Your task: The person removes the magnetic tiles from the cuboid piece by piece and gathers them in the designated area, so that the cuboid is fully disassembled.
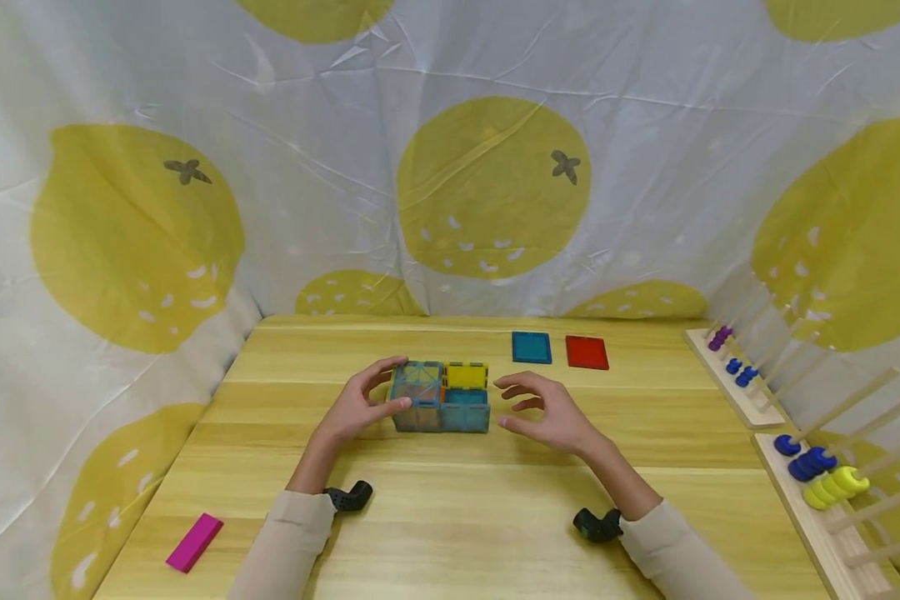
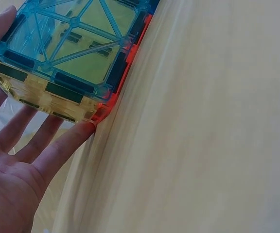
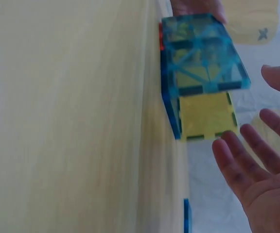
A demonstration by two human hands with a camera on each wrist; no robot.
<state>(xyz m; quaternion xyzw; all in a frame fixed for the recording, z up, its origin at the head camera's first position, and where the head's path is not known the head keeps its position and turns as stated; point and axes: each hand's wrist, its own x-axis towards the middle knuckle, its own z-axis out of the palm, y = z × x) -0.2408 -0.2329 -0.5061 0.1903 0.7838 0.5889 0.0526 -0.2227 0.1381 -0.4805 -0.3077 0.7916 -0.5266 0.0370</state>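
Observation:
On the table stands a low box of translucent magnetic tiles, two squares long, in blue, yellow and some red. A blue tile with diagonal ribs covers its left half; the right half has no top, and a yellow tile stands at its back. My left hand holds the left end, thumb at the front and fingers behind. In the left wrist view its fingertips touch the yellow end tile. Just off the right end, my right hand hovers with loosely bent fingers, touching nothing.
Behind the box lie a flat blue tile and a flat red tile. A magenta block is at the front left. Two wooden peg racks with coloured beads line the right edge. A lemon-print cloth hangs behind.

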